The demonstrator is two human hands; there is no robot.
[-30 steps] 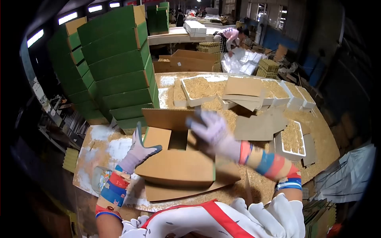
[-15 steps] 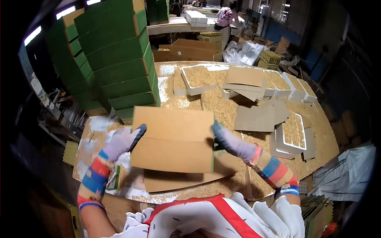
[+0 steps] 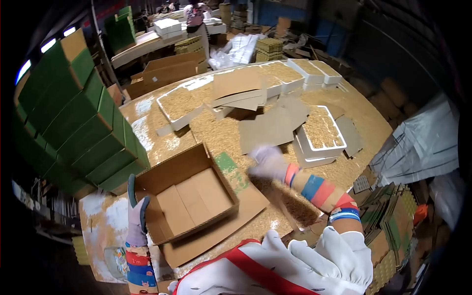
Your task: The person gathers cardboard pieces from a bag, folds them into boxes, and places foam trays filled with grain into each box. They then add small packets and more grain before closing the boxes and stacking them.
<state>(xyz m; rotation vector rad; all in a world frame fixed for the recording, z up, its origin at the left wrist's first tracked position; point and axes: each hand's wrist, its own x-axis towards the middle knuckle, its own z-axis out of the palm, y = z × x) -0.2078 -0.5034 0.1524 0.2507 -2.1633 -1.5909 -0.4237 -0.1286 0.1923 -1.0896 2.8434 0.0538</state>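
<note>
An open-topped cardboard box (image 3: 194, 200) stands tilted in front of me, its brown inside facing up. My left hand (image 3: 137, 212), in a lilac glove with dark fingers, is closed on the box's left wall. Under the box lies a flat cardboard sheet (image 3: 250, 202) with green printing at its far end. My right hand (image 3: 268, 162), gloved and smeared by motion, is apart from the box, over the shavings-covered table close to a grey cardboard piece (image 3: 268, 129). Its fingers do not show clearly.
Stacked green boxes (image 3: 93, 128) rise at the left. White trays of shavings (image 3: 322, 129) line the far and right table, with cardboard sheets (image 3: 238, 83) on some. A glass jar (image 3: 116, 263) stands at lower left. A person (image 3: 195, 19) is at the back.
The box has turned from its closed brown face to its open top and moved left. My right hand has let go and moved away from it. The view has swung right.
</note>
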